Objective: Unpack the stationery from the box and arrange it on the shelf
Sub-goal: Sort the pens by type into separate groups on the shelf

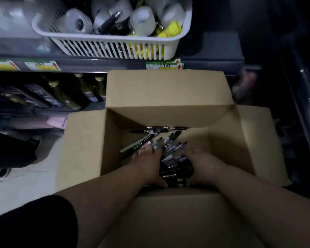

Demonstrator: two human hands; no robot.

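An open cardboard box stands on the floor below the shelf, its flaps spread out. A heap of dark pens lies on its bottom, with two more pens along the far wall. Both my hands are inside the box on either side of the heap. My left hand presses its straight fingers against the heap's left side, thumb at the near end. My right hand cups the right side, its fingers curled in under the pens and hidden.
A white slotted basket on the shelf holds tape rolls, a black pen and yellow packets. Dark bottles fill the lower shelf at left. A person's dark shoe is on the pale floor at far left.
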